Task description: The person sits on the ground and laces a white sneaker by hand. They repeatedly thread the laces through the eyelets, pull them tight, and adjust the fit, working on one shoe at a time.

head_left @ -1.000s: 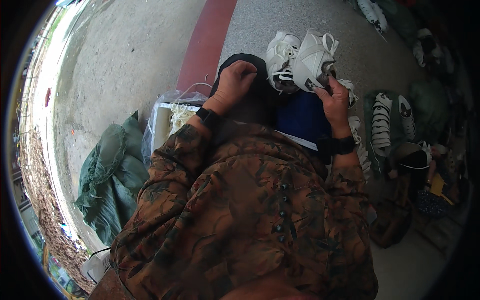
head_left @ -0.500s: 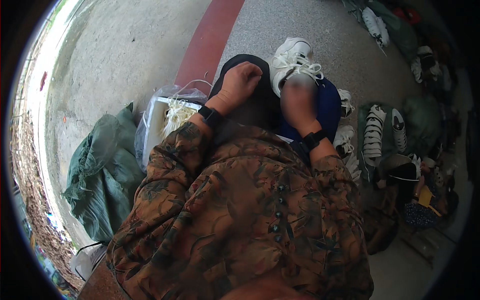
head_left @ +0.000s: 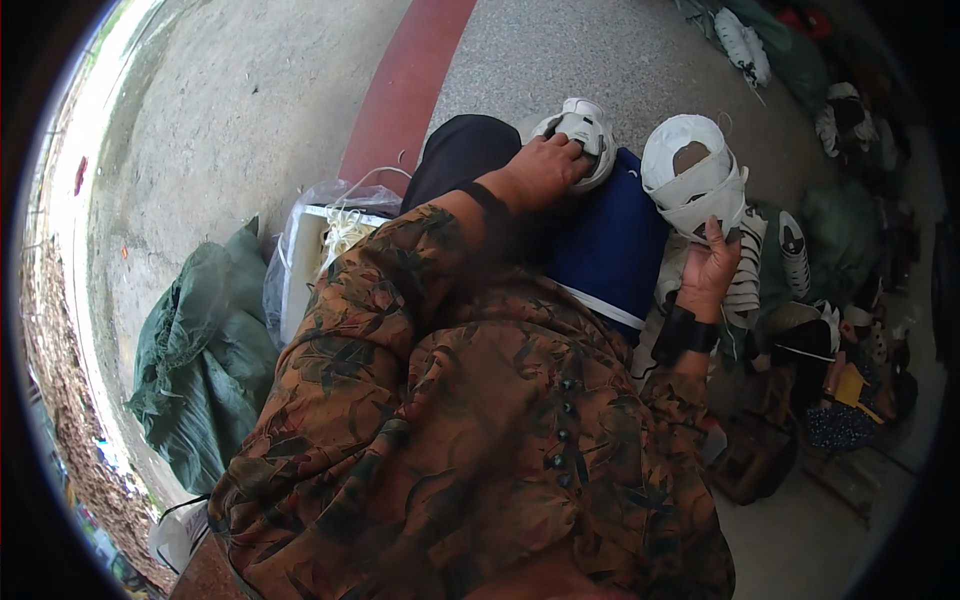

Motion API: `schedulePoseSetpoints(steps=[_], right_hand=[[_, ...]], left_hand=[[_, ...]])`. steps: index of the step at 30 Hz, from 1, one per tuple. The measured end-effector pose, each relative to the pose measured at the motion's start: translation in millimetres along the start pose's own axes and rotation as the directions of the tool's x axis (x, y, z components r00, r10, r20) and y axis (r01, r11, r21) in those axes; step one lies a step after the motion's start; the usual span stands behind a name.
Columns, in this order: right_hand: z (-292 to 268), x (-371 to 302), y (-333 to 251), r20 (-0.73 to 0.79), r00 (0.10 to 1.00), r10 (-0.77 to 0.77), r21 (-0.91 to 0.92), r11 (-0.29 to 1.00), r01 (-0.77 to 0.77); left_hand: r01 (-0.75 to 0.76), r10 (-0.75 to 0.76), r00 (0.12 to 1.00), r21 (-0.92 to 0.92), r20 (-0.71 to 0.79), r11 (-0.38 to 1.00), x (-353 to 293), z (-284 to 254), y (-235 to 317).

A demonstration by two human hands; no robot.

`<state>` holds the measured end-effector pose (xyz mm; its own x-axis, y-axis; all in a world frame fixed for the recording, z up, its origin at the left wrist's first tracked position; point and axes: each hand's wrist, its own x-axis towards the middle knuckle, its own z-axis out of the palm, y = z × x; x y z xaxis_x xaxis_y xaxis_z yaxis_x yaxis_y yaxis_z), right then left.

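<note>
My left hand [head_left: 548,172] has its fingers curled over a white shoe [head_left: 594,128] at the far end of my lap, gripping it around its dark opening. Off to the right, my right hand [head_left: 708,265] grips the lower end of a white shoe upper [head_left: 690,185] from below, its thumb pointing up along it. That piece has crossing white bands and a rounded end with a brown patch. Under the left forearm and between the hands lies blue cloth [head_left: 610,250] over my leg.
On the left stand a white box [head_left: 300,265] in clear plastic, holding cream laces [head_left: 345,235], and a green sack [head_left: 205,345]. Stacked white uppers [head_left: 745,275] lie on green cloth at the right. More white shoes [head_left: 740,48] lie at the far right.
My right hand has moved right and now holds a white upper there. My left hand has gone from above the dark knee to the white shoe. The laced shoe view is gone from my lap.
</note>
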<state>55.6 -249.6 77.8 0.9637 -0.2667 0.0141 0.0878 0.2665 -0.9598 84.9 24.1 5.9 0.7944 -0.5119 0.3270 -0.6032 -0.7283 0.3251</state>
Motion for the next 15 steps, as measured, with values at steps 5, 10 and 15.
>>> schedulePoseSetpoints(steps=[5,10,15], right_hand=[[-2,-5,-2,0.030,0.997,-0.075,-0.042,0.996,0.076],[25,-6,-15,0.213,0.956,-0.203,-0.577,0.763,0.291],[102,-20,23,0.732,0.677,-0.081,-0.615,0.350,0.707]], left_hand=[[-0.032,0.033,0.999,0.022,-0.029,0.999,8,1,-8],[0.234,-0.320,0.908,-0.304,-0.272,0.923,-1,-50,-7],[0.209,-0.442,0.749,-0.457,-0.494,0.864,-25,-103,-24]])
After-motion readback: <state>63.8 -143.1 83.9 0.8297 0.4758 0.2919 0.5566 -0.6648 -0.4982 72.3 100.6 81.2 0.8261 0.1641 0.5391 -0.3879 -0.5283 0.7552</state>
